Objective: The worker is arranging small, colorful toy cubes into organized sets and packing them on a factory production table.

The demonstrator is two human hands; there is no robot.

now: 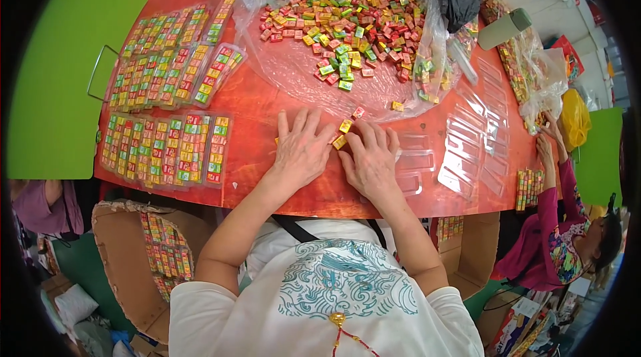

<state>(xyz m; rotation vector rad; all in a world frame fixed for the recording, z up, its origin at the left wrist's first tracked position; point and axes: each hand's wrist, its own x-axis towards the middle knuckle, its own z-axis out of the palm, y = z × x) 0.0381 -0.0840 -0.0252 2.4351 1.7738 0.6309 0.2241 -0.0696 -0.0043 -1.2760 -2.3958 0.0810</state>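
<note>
Both hands lie flat on the red table (267,106), fingers spread, side by side at its near edge. The left hand (302,150) and right hand (372,160) grip nothing; their fingertips meet around 3 small cubes (342,135), yellow and red. A clear tray (417,160) sits just right of the right hand. Filled trays (167,150) lie left, a loose cube heap (340,16) far.
</note>
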